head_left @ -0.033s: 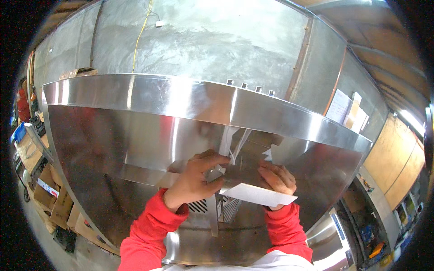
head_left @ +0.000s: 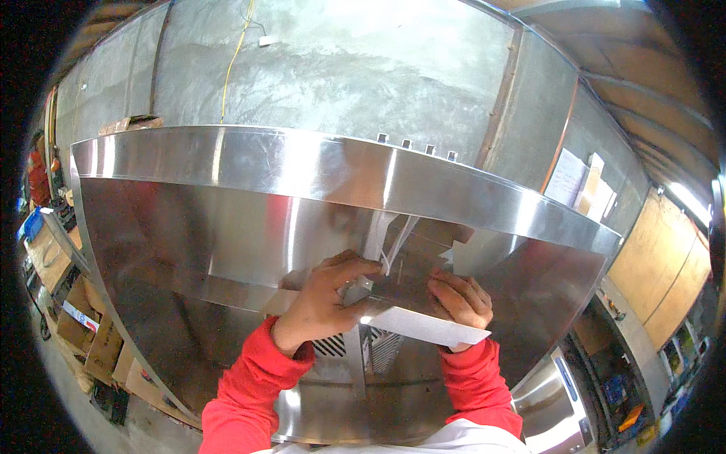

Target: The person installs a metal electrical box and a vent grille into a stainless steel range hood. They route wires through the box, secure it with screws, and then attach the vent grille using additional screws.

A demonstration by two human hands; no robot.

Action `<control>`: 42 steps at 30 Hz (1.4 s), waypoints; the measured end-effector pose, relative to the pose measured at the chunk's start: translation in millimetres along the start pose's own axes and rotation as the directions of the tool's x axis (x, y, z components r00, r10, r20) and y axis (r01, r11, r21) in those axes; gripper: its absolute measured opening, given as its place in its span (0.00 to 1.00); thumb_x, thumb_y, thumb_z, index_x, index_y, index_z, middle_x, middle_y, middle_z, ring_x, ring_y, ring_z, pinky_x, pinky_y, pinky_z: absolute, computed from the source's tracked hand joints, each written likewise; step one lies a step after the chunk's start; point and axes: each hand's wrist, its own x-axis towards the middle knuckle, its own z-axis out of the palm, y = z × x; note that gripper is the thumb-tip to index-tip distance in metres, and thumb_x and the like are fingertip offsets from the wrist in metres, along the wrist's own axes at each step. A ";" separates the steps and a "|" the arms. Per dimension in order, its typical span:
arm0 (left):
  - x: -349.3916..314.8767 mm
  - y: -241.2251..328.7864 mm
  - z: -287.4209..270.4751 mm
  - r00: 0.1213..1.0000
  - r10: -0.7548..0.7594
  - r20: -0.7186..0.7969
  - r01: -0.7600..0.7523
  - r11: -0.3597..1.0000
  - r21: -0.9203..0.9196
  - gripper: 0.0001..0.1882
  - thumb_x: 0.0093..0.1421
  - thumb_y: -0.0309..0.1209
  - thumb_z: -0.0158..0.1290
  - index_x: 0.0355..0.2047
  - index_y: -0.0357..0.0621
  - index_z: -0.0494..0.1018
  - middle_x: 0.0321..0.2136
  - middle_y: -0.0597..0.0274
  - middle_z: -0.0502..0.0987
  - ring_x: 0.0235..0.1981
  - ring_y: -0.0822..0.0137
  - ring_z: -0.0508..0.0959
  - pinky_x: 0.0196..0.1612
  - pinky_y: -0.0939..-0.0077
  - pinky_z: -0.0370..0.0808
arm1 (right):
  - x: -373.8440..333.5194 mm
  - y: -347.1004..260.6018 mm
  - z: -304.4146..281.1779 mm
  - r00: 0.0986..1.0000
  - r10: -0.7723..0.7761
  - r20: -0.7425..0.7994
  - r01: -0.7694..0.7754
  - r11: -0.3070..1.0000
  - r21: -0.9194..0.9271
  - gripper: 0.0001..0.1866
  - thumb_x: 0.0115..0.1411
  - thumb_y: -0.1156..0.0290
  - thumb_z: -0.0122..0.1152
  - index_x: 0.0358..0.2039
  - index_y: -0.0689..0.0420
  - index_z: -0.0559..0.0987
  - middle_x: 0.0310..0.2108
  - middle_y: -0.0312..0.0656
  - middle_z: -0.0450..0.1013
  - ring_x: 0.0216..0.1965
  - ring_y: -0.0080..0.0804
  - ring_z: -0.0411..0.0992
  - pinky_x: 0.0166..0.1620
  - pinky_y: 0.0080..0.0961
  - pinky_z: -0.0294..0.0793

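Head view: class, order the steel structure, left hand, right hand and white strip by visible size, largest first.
1. Steel structure, by far
2. Left hand
3. Right hand and white strip: visible areas too alike to rank

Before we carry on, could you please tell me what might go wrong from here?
The white strip reaching from the left hand toward the right wrist might slip; how it is held is hard to see. If dropped, it could mark the shiny metal panel. Both hands are bare, so a thin edge might nick a finger.
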 end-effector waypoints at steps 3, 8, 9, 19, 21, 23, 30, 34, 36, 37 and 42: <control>-6.6 3.3 -3.5 0.998 -0.066 -0.025 0.064 0.993 -0.096 0.38 0.41 0.29 0.72 0.55 0.39 0.71 0.48 0.46 0.76 0.49 0.52 0.78 0.52 0.61 0.73 | 4.0 -6.3 1.2 1.000 0.029 -0.009 -0.029 1.000 -0.009 0.15 0.42 0.74 0.68 0.35 0.55 0.84 0.37 0.44 0.81 0.29 0.36 0.77 0.31 0.28 0.78; -24.7 29.5 9.9 0.919 0.100 -0.382 -0.121 0.992 -0.032 0.63 0.31 0.37 0.79 0.67 0.45 0.56 0.63 0.41 0.61 0.60 0.46 0.70 0.60 0.58 0.69 | 18.5 -30.0 -7.4 0.998 -0.063 0.001 0.062 0.987 -0.151 0.16 0.42 0.75 0.68 0.36 0.53 0.82 0.38 0.40 0.79 0.25 0.31 0.70 0.27 0.26 0.73; -26.2 33.1 11.1 0.864 0.234 -0.445 -0.228 0.971 0.068 0.67 0.29 0.39 0.81 0.69 0.46 0.53 0.65 0.40 0.58 0.61 0.44 0.69 0.61 0.57 0.69 | 22.0 -35.5 -8.9 0.998 -0.063 0.019 0.065 0.985 -0.159 0.17 0.41 0.75 0.67 0.36 0.53 0.81 0.38 0.39 0.79 0.25 0.30 0.69 0.26 0.26 0.72; -1.5 13.2 -6.5 0.882 0.025 -0.471 -0.030 1.000 -0.003 0.34 0.50 0.14 0.62 0.58 0.40 0.68 0.55 0.52 0.71 0.52 0.60 0.77 0.44 0.73 0.81 | 46.6 -35.8 20.7 0.998 -0.069 -0.003 0.066 0.956 -0.285 0.23 0.46 0.76 0.64 0.46 0.53 0.81 0.37 0.36 0.76 0.28 0.29 0.68 0.30 0.24 0.72; 1.6 8.7 -6.2 0.883 -0.083 -0.462 0.028 0.992 -0.124 0.32 0.54 0.17 0.63 0.59 0.41 0.67 0.55 0.53 0.71 0.52 0.61 0.77 0.43 0.74 0.81 | 38.5 -33.1 26.0 0.995 -0.059 -0.077 0.041 0.976 -0.215 0.23 0.47 0.82 0.69 0.46 0.55 0.80 0.43 0.43 0.74 0.35 0.37 0.71 0.37 0.29 0.73; 5.9 3.0 -7.8 0.883 -0.119 -0.454 0.022 0.977 -0.213 0.31 0.56 0.21 0.65 0.59 0.41 0.66 0.55 0.55 0.71 0.49 0.63 0.79 0.41 0.76 0.80 | 31.9 -25.7 34.9 0.970 -0.085 -0.228 0.037 0.978 -0.206 0.25 0.48 0.79 0.71 0.49 0.55 0.78 0.49 0.45 0.72 0.40 0.39 0.71 0.42 0.32 0.73; 21.8 -13.9 -18.8 0.902 -0.163 -0.399 0.055 0.962 -0.268 0.28 0.58 0.22 0.64 0.57 0.37 0.67 0.51 0.58 0.73 0.43 0.70 0.80 0.38 0.80 0.78 | 20.5 6.8 38.8 0.788 0.574 -0.220 -0.479 0.798 0.365 0.15 0.57 0.73 0.68 0.44 0.60 0.76 0.41 0.43 0.74 0.40 0.36 0.73 0.45 0.29 0.72; 29.9 -10.6 -22.1 0.889 -0.124 -0.440 0.016 0.970 -0.242 0.23 0.59 0.32 0.66 0.51 0.37 0.70 0.34 0.72 0.73 0.34 0.79 0.71 0.39 0.83 0.69 | 23.4 19.0 33.9 0.826 0.545 -0.144 -0.447 0.789 0.423 0.10 0.60 0.76 0.65 0.41 0.62 0.77 0.35 0.43 0.76 0.33 0.33 0.75 0.39 0.25 0.74; 34.9 -9.0 -25.1 0.880 -0.090 -0.466 0.015 0.987 -0.163 0.22 0.58 0.26 0.65 0.51 0.37 0.71 0.38 0.68 0.75 0.36 0.78 0.74 0.39 0.83 0.73 | 25.4 22.1 34.7 0.833 0.513 -0.207 -0.408 0.822 0.398 0.10 0.60 0.76 0.65 0.41 0.64 0.77 0.35 0.44 0.77 0.33 0.34 0.75 0.38 0.26 0.74; 37.2 -8.4 -26.5 0.877 -0.093 -0.472 0.022 0.988 -0.155 0.21 0.58 0.24 0.65 0.51 0.37 0.71 0.38 0.68 0.75 0.36 0.78 0.73 0.39 0.83 0.73 | 27.0 23.8 36.2 0.832 0.499 -0.242 -0.392 0.838 0.381 0.10 0.60 0.76 0.65 0.41 0.64 0.77 0.34 0.45 0.77 0.33 0.34 0.75 0.38 0.26 0.74; 45.1 -9.5 -30.0 0.886 -0.081 -0.456 -0.056 0.959 -0.279 0.18 0.59 0.25 0.65 0.48 0.37 0.74 0.32 0.71 0.75 0.30 0.81 0.69 0.35 0.86 0.70 | 30.8 27.4 40.1 0.829 0.471 -0.302 -0.363 0.863 0.351 0.13 0.58 0.78 0.66 0.43 0.66 0.79 0.36 0.49 0.78 0.35 0.38 0.77 0.40 0.27 0.74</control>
